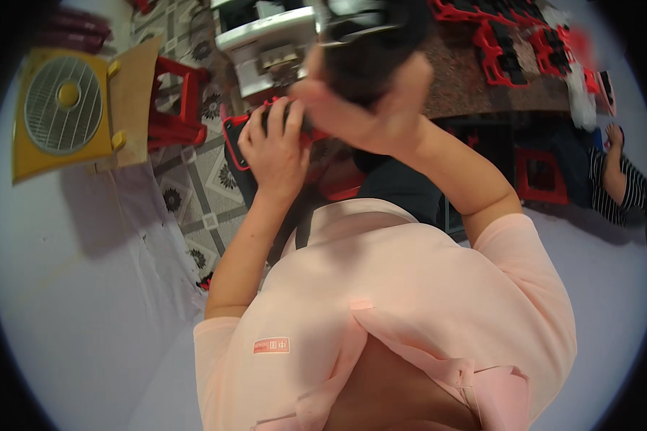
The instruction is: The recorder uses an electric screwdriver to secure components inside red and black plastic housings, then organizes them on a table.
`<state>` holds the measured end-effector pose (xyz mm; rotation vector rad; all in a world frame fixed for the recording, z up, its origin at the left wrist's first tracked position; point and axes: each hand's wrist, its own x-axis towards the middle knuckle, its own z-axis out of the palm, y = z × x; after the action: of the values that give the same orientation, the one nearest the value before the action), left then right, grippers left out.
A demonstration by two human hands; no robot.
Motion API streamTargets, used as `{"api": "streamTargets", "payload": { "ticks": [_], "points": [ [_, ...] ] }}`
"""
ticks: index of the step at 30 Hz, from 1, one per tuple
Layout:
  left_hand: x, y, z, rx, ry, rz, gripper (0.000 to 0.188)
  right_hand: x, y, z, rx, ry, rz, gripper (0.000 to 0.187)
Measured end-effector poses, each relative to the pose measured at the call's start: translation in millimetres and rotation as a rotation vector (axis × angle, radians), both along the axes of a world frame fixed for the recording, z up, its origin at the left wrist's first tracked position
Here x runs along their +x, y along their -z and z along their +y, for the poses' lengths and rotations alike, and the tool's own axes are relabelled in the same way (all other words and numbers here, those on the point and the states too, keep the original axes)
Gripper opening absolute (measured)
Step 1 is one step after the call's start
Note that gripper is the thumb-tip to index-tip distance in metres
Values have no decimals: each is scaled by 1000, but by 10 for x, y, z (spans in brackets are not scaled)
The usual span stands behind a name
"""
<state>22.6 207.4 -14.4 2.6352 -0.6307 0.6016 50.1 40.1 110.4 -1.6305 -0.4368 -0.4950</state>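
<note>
My left hand (275, 149) rests with bent fingers on a red-and-black plastic part (235, 138), gripping its top side beside the table edge. Raised close to the camera, my right hand (384, 118) is wrapped round a bulky black object (370, 61) with a shiny band near its top. Motion blurs this object, and I cannot make out its kind. Just beyond my left hand stands a white machine (269, 47) with a small metal block (279, 63) on its front. Part of the machine is hidden behind the black object.
Several red-and-black parts (499, 54) lie on the brown speckled table (449, 90), near a clear plastic bag (581, 97). A yellow box fan (65, 104), a cardboard sheet (133, 100) and a red stool (183, 104) are at left. Another person's striped sleeve (629, 190) shows at right.
</note>
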Motion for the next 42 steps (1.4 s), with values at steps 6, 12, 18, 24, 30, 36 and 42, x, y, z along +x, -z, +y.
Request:
{"api": "streamTargets", "payload": {
  "ticks": [6, 12, 18, 24, 30, 36, 42],
  "points": [
    [-15, 18, -3, 46, 29, 40, 56, 58, 80, -36, 49, -52, -223, 62],
    [-152, -223, -743, 156, 392, 110, 81, -512, -106, -1350, 521, 118, -95, 33],
    [-625, -140, -2624, 6, 1096, 13, 70, -1192, -371, -2707, 96, 699, -60, 30],
    [-345, -196, -3759, 21, 1208, -110, 56, -1687, -160, -3078, 95, 889, -83, 23],
    [75, -192, -4250, 51, 1192, -217, 19, -1698, -124, -3102, 144, 878, -395, 27],
    [888, 169, -4322, 105, 702, -409, 46, -1627, -179, -3040, 293, 747, -269, 27],
    [617, -101, -3240, 80, 1088, -222, 51, -1512, -125, -2876, 255, 669, -180, 34]
  ]
}}
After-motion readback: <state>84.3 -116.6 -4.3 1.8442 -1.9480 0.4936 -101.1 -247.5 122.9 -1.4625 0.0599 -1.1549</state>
